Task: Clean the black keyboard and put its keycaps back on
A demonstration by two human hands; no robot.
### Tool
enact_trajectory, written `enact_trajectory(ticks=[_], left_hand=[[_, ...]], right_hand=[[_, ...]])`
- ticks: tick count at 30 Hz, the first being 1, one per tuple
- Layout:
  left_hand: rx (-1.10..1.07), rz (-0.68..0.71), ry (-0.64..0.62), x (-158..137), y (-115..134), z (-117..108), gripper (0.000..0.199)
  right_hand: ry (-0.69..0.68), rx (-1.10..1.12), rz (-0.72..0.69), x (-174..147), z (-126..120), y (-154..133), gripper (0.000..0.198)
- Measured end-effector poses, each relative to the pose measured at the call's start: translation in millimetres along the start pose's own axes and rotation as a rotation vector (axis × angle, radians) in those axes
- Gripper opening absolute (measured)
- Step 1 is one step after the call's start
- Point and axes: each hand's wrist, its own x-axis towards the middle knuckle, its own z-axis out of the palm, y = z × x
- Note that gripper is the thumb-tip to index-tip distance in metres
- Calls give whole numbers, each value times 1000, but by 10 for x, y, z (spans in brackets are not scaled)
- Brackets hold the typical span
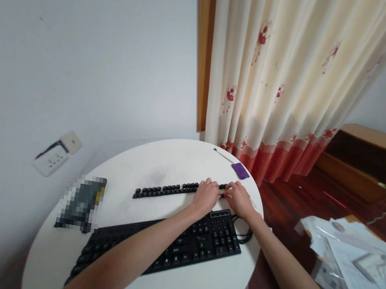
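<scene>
Two lines of loose black keycaps (162, 191) run across the round white table (190, 161). My left hand (207, 194) rests over the right part of these lines. Its fingers are curled, and whatever they hold is hidden. At the right end, my right hand (239, 198) pinches a small dark piece that looks like a keycap, close to the left fingertips. Below both hands lies a black keyboard (198, 242), slightly tilted across the table, partly covered by my left forearm. Its coiled cable (246, 237) sits beside the right end.
A purple packet (240, 171) and a thin brush-like stick (223, 156) lie at the table's back right. On the left stands a blurred dark object (81, 202), near a wall socket (50, 162). A curtain (282, 80) hangs behind; plastic-covered papers (361, 269) are off to the right.
</scene>
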Motion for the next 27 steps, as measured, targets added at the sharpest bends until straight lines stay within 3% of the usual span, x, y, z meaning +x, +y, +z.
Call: enact_trajectory(ticks=[9,13,18,22,27], left_hand=[[-124,-66,13,-28,-11,-39,15],[-199,-96,60,-282,-43,-196,11],[-415,-104,82,-721,5,-321,6],[-492,-63,42,-904,106,-276,7],[-438,-3,40,-968,181,-170,9]], right_hand=[[-13,108,-39,-6,-37,-8,16],[69,194,-4,-178,-188,-113,9],[118,512,-47,-575,-293,-356,7],[107,592,-33,-788,-229,-506,7],[100,582,-9,-834,-160,-602,8]])
